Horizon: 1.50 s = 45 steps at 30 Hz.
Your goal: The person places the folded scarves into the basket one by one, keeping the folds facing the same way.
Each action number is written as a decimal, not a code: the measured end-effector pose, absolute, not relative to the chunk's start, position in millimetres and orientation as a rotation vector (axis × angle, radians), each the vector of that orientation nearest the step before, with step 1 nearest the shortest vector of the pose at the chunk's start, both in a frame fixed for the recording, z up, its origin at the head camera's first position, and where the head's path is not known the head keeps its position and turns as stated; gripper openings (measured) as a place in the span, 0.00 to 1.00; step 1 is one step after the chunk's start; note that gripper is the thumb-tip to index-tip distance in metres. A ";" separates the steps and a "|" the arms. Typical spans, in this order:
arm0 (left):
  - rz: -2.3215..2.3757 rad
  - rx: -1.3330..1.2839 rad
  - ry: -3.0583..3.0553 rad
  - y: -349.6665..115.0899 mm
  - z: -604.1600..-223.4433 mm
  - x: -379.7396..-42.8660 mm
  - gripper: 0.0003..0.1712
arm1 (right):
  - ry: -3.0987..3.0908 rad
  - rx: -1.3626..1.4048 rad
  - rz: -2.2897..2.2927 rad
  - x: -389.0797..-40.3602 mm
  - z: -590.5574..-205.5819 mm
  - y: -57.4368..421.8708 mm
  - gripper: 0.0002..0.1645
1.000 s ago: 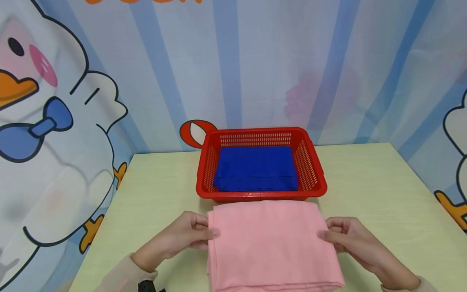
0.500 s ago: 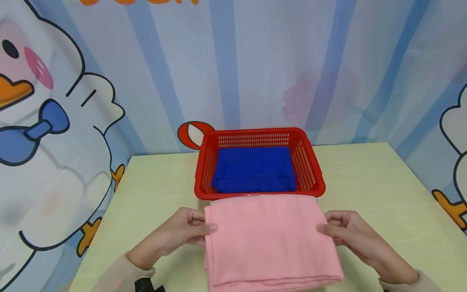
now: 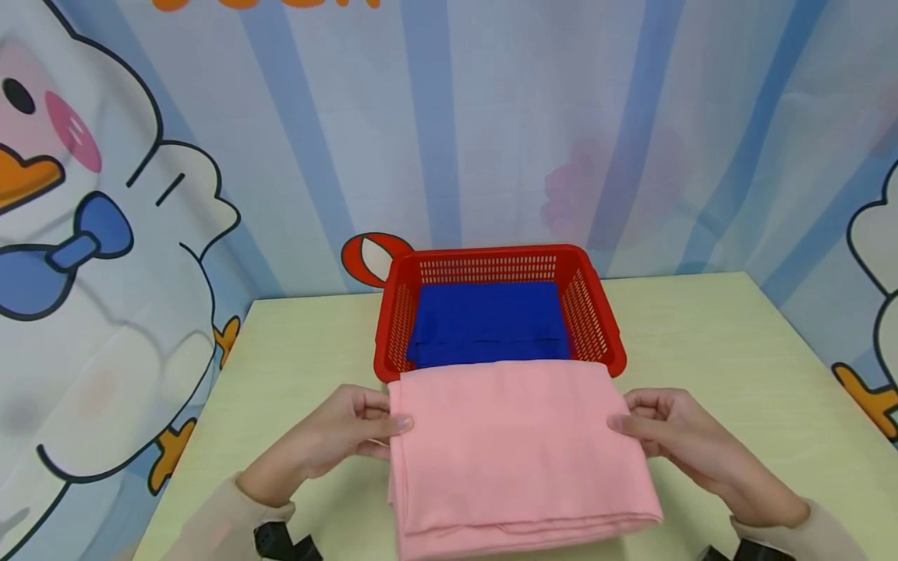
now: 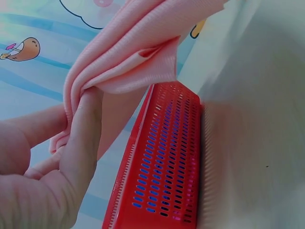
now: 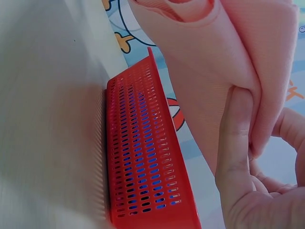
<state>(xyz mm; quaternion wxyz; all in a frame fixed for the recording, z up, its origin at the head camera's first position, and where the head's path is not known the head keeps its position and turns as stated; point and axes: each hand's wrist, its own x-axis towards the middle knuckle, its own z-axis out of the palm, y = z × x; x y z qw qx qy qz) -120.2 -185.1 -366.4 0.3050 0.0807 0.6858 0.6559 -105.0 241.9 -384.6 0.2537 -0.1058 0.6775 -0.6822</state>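
A folded pink cloth (image 3: pixel 519 452) is held up off the table in front of a red plastic basket (image 3: pixel 605 327). My left hand (image 3: pixel 344 432) pinches its left edge, thumb on top and fingers beneath. At the opposite edge, my right hand (image 3: pixel 680 444) pinches it the same way. Both wrist views show the pink cloth (image 4: pixel 128 47) in several layers, raised above the table beside the basket (image 5: pixel 143 152). Inside the basket lies a folded blue cloth (image 3: pixel 491 319). The pink cloth's far edge covers part of the basket's front rim.
The pale yellow-green table (image 3: pixel 309 343) extends to both sides of the basket. Behind it hangs a blue striped backdrop (image 3: pixel 491 117) with cartoon ducks. Black wrist mounts (image 3: pixel 284 541) sit at the sleeves.
Both hands have moved the pink cloth forward and up, from just short of the basket to over its front rim. The basket and blue cloth have stayed in place.
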 end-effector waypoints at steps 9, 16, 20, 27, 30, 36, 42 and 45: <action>1.741 0.230 1.850 -184.7 -356.3 -124.4 0.24 | 1.803 -0.343 -1.859 -110.8 -375.6 243.1 0.11; 1.741 0.230 1.879 -184.3 -350.2 -130.3 0.24 | 1.829 -0.347 -1.845 -116.1 -368.2 243.5 0.10; 1.748 0.240 1.879 -184.2 -346.1 -133.9 0.24 | 1.841 -0.336 -1.841 -120.2 -363.4 243.3 0.10; 1.743 0.242 1.899 -184.3 -340.0 -141.1 0.24 | 1.847 -0.346 -1.833 -127.7 -355.3 243.0 0.09; 1.743 0.242 1.898 -184.6 -338.5 -143.9 0.24 | 1.851 -0.335 -1.827 -130.3 -352.5 242.9 0.09; 1.738 0.247 1.916 -185.2 -337.1 -149.6 0.24 | 1.880 -0.307 -1.811 -135.7 -348.2 241.0 0.08; 1.730 0.240 1.931 -185.0 -334.9 -153.9 0.24 | 1.868 -0.324 -1.813 -140.9 -344.2 241.0 0.08; 1.729 0.236 1.940 -184.8 -332.6 -156.2 0.23 | 1.868 -0.325 -1.818 -144.2 -341.8 240.9 0.08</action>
